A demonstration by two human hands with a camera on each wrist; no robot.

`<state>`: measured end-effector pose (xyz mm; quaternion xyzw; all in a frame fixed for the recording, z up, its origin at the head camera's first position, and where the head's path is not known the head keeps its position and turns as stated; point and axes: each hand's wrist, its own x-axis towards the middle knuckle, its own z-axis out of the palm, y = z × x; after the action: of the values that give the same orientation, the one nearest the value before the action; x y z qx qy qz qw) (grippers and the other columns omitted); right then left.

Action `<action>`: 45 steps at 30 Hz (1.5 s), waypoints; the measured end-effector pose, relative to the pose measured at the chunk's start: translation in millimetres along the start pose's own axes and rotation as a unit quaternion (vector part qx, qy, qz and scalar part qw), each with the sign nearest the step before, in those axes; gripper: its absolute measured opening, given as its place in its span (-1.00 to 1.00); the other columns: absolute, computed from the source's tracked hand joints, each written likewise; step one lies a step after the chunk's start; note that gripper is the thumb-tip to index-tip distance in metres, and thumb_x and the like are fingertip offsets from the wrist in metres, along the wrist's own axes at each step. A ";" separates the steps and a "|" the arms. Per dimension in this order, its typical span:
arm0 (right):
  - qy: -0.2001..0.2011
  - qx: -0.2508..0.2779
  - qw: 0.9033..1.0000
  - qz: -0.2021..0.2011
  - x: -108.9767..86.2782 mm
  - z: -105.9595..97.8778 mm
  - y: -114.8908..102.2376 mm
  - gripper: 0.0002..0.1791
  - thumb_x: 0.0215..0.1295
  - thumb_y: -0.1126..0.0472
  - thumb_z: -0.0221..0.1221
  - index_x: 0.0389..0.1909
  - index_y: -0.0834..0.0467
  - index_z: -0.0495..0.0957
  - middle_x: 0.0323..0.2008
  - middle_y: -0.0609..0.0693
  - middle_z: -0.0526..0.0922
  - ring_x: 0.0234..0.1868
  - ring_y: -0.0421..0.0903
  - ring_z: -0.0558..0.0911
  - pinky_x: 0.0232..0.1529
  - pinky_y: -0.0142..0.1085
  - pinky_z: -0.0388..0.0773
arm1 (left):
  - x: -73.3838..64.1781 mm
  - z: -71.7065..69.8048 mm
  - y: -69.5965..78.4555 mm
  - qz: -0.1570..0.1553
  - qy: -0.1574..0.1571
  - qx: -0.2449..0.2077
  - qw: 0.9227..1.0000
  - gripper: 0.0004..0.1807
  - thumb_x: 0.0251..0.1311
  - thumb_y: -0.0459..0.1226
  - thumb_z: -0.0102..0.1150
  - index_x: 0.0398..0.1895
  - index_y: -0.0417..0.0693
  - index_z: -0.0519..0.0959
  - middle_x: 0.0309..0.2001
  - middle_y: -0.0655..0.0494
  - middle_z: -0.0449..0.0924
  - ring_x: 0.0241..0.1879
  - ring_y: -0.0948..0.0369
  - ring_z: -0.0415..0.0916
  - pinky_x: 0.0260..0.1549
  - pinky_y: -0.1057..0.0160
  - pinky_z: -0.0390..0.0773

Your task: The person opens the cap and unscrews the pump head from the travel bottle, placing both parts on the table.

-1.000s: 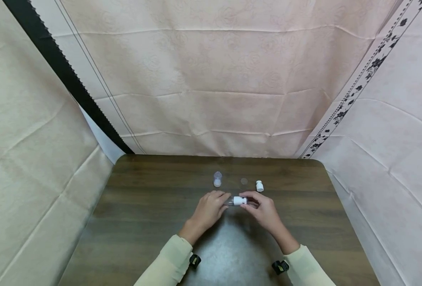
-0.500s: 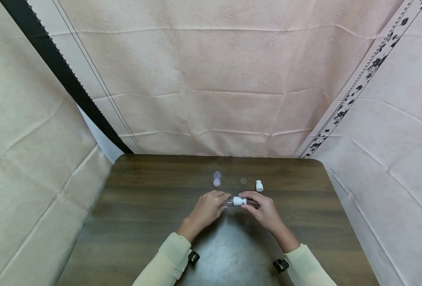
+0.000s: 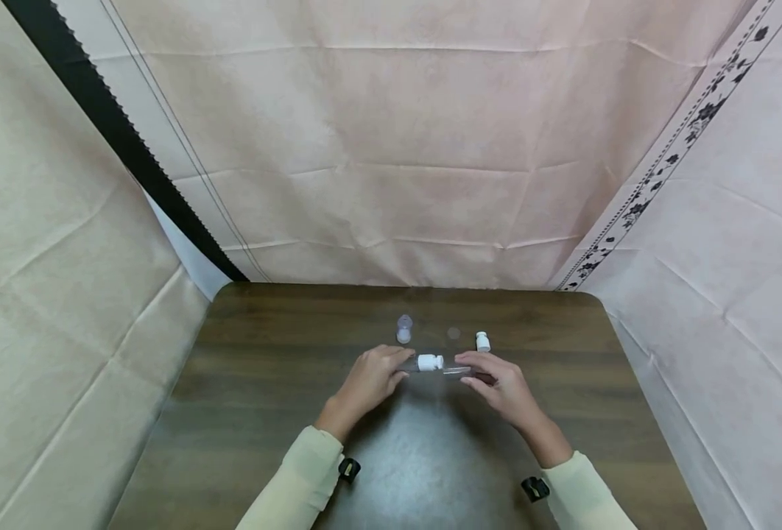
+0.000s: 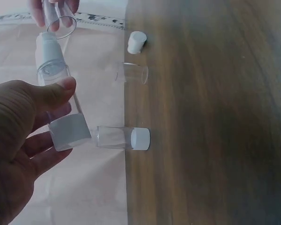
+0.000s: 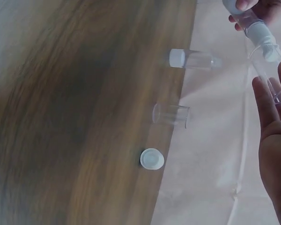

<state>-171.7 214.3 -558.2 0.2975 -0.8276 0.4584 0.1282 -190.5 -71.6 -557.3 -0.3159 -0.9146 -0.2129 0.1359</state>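
My left hand holds a small clear bottle with a white pump top and a white base. The thumb and fingers wrap its clear body, and the pump top points toward the other hand. A clear open-ended cap is pinched between the fingertips and thumb of my right hand. Its open rim faces the pump top, with a small gap between them in the head view. Both pieces are raised off the table.
On the wooden table behind the hands stand a second clear bottle with a white base, another clear cap and a white pump top piece. Pale cloth hangs behind and at both sides.
The hands have drawn apart: the left went left with the bottle, the right went right. The clear cap now shows separate from the white pump top.
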 end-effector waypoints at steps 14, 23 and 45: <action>0.015 -0.073 0.997 0.032 3.6 -5.7 5.0 -0.53 0.14 0.45 0.46 0.07 0.07 0.70 0.11 -0.05 0.67 0.04 -0.09 0.72 -0.04 -0.35 0.71 | -3.4 2.8 -0.1 -0.033 0.080 -0.048 0.995 -0.53 0.06 -0.34 0.57 0.10 -0.13 0.71 -0.01 -0.01 0.77 0.00 0.06 0.72 -0.02 0.10 0.72; 0.002 -0.149 0.989 0.015 11.2 2.0 15.5 -0.57 0.16 0.43 0.45 0.08 0.17 0.68 0.05 0.05 0.65 0.01 -0.04 0.71 -0.04 -0.15 0.73 | -7.8 10.5 -3.6 -0.043 0.107 -0.091 0.989 -0.52 0.01 -0.36 0.59 0.06 -0.21 0.72 -0.04 -0.07 0.77 -0.04 0.04 0.74 -0.09 0.11 0.73; -0.128 -0.236 0.959 0.094 22.9 32.8 46.4 -0.60 0.26 0.39 0.39 0.11 0.27 0.58 0.05 0.16 0.66 0.06 0.07 0.67 0.09 -0.03 0.66 | -16.0 18.3 -11.4 -0.060 0.113 -0.113 0.985 -0.51 0.06 -0.36 0.56 0.12 -0.16 0.71 -0.01 -0.06 0.76 -0.05 0.07 0.75 -0.14 0.15 0.74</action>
<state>-216.2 197.0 -596.7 0.2358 -0.9460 0.2182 0.0440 -187.7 -79.3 -582.9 -0.2472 -0.8808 -0.3568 0.1893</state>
